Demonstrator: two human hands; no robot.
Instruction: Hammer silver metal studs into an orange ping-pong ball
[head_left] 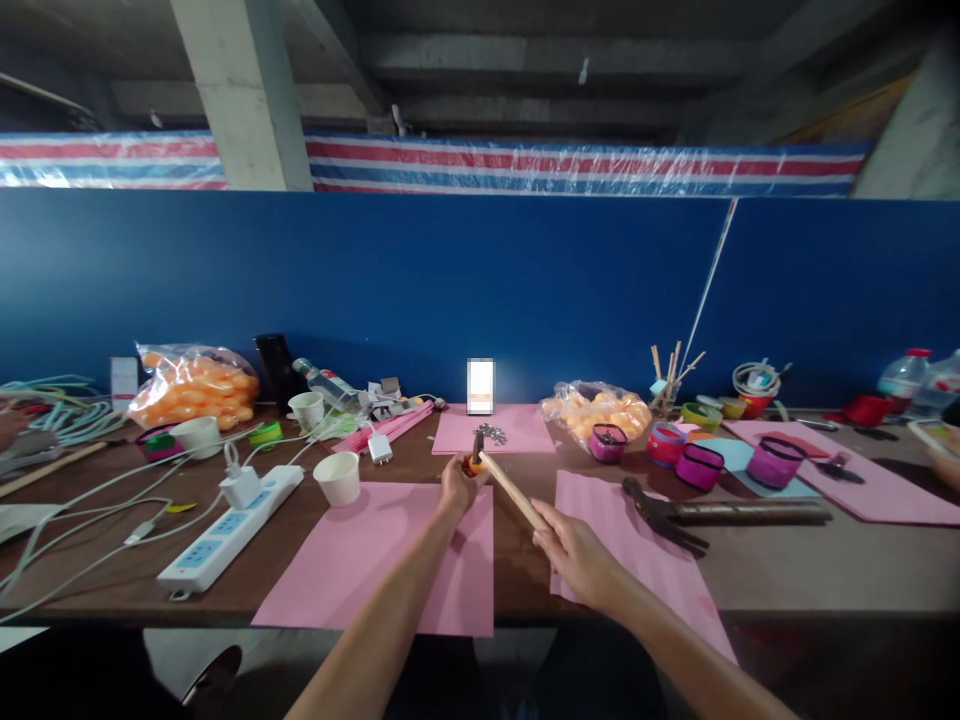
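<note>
My right hand grips the wooden handle of a small hammer, whose dark head sits over a small orange object. My left hand is closed around that orange object and holds it on the brown table, at the far edge of a pink sheet. A small pile of metal bits lies on another pink sheet just beyond.
A white power strip with cables lies at the left, a paper cup beside it. A large claw hammer lies at the right, near pink and purple rolls. Bags of orange balls stand against the blue partition.
</note>
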